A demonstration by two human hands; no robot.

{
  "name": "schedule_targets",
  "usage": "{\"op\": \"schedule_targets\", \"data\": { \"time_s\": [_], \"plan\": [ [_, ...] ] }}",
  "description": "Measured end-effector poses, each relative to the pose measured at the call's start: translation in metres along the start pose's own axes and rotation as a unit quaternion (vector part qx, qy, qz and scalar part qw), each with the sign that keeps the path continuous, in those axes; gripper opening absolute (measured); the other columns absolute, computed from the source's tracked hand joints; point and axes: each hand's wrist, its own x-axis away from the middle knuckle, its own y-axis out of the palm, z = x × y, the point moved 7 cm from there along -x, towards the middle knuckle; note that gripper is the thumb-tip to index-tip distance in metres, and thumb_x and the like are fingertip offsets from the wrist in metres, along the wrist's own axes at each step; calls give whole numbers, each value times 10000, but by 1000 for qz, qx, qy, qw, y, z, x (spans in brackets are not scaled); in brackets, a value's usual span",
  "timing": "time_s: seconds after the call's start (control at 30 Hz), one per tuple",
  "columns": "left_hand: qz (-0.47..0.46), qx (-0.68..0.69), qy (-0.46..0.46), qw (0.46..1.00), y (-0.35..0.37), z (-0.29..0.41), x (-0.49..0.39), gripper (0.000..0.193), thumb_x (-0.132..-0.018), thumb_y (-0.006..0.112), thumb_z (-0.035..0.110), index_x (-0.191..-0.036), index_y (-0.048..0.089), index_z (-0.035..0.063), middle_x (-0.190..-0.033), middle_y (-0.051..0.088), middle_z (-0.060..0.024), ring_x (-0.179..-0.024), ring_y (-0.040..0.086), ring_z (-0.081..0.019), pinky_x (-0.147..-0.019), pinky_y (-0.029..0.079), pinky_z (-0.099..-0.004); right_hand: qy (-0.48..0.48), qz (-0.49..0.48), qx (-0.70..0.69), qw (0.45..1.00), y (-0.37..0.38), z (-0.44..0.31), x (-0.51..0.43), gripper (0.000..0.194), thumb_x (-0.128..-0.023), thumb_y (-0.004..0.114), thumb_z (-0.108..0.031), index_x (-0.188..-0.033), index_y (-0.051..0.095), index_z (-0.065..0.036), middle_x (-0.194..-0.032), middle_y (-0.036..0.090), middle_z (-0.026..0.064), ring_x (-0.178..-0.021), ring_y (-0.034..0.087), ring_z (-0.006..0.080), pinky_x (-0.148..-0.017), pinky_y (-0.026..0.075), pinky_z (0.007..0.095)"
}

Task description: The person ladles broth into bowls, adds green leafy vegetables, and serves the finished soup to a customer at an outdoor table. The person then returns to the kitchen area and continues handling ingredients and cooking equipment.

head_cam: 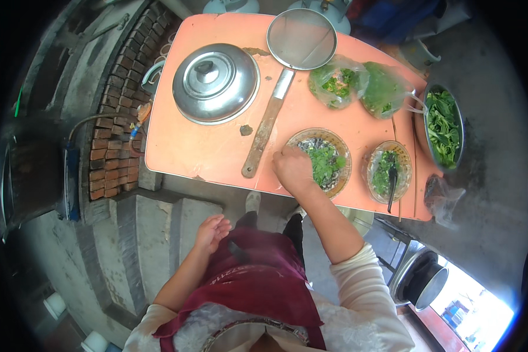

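My right hand is at the left rim of a woven-look bowl of chopped greens and dark bits, its fingers bent together; whether they pinch something is hidden. Lower and to the left, my left hand hangs in front of the dark red apron, fingers loosely curled and apart, holding nothing. To the right of the first bowl stands a smaller plastic-lined bowl of chopped greens, with a black spoon resting in it. A long-handled mesh strainer lies on the orange table.
At the table's left is a domed metal lid. Plastic bags of greens lie beyond the bowls. A metal basin of leafy greens stands at the right, near a crumpled plastic bag. Concrete steps descend on the left.
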Motion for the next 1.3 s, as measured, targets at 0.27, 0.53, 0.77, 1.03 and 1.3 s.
{"op": "schedule_targets", "data": {
  "time_s": [0.27,0.53,0.77,1.03,1.3],
  "plan": [
    [-18,32,-24,999,-28,11,-15,222,-911,520,161,-1097,536,40,-908,649,-116,-756,646,-211,-623,524,-326,252,35,-229,939,-93,51,76,160,-721,740,-52,-850,651,-24,-737,627,79,-624,593,155,-554,478,273],
    [-27,-26,-22,999,-11,34,-16,205,-915,506,143,-1082,539,30,-901,647,-117,-750,645,-218,-622,526,-318,329,109,-142,927,-121,100,148,179,-712,783,-84,-826,660,-22,-630,606,50,-548,557,101,-524,446,234],
    [-40,-79,-26,996,5,43,-15,190,-918,502,137,-1072,545,33,-895,647,-113,-741,645,-208,-610,532,-305,293,238,-246,893,-109,118,157,151,-725,776,-67,-779,639,-32,-640,618,29,-548,557,73,-511,422,211],
    [-32,-112,-32,993,9,43,-18,180,-927,487,139,-1069,544,44,-895,653,-116,-728,653,-203,-598,535,-299,382,230,-428,786,-41,122,180,139,-773,746,-54,-843,633,-14,-611,569,-6,-544,523,31,-516,431,187],
    [-41,-121,-37,991,13,39,-19,181,-928,482,135,-1075,542,50,-893,655,-108,-729,654,-199,-599,533,-300,333,191,-231,894,-86,69,211,169,-718,784,-79,-799,642,-35,-672,647,41,-559,588,89,-517,458,229]
  ]
}}
